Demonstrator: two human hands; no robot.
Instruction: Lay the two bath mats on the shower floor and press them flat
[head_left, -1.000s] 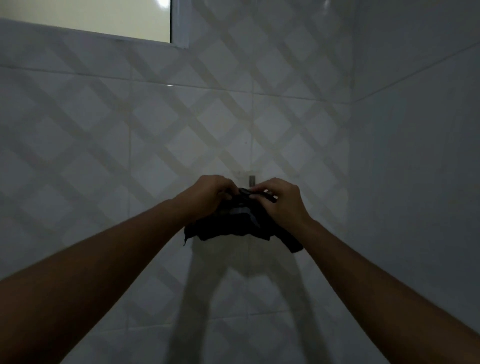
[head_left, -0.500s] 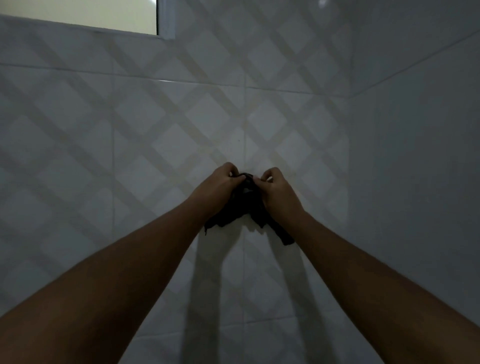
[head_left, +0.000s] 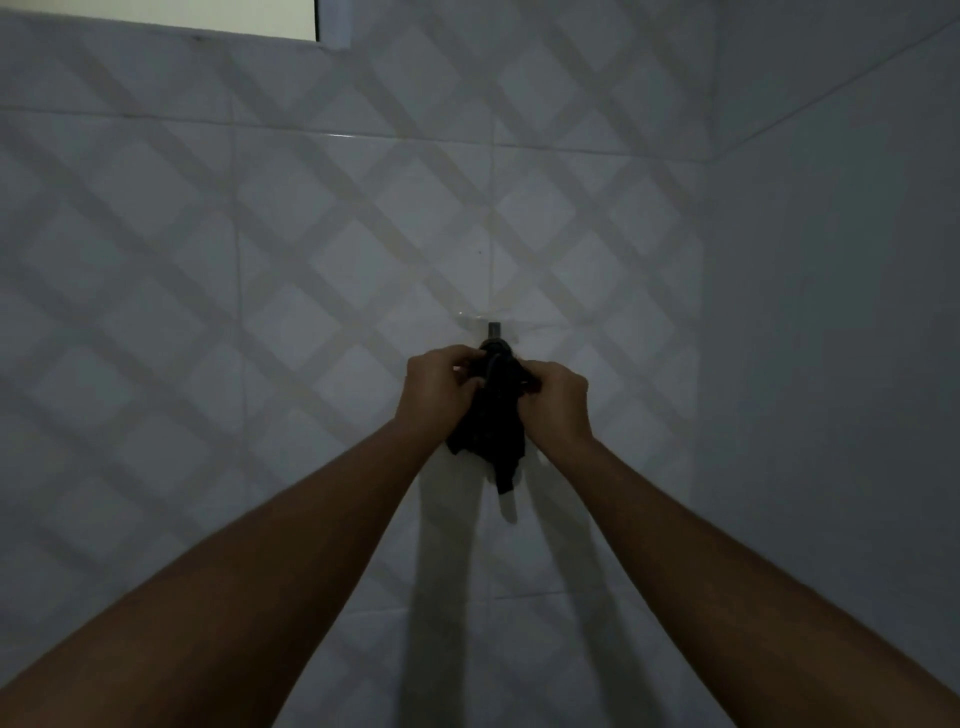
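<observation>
We hold a dark cloth (head_left: 491, 415) against the tiled wall (head_left: 260, 312), its top bunched at a small hook (head_left: 493, 329). Our left hand (head_left: 441, 389) pinches the cloth's upper left edge with curled fingers, and our right hand (head_left: 556, 400) pinches the upper right edge the same way. The two hands sit almost level, one on each side of the hook, so neither is nearer to it. The cloth hangs with its long axis straight down, a narrow tail dangling below our wrists. We cannot tell whether its top is caught on the hook, since the dark folds cover the tip. Neither of the bath mats shows here, nor does the shower floor, which must lie out of view below us. We judge the coming move turns on this: the hook sits just above and between our hands, while the mat work lies downward, so both hands must first release the cloth.
</observation>
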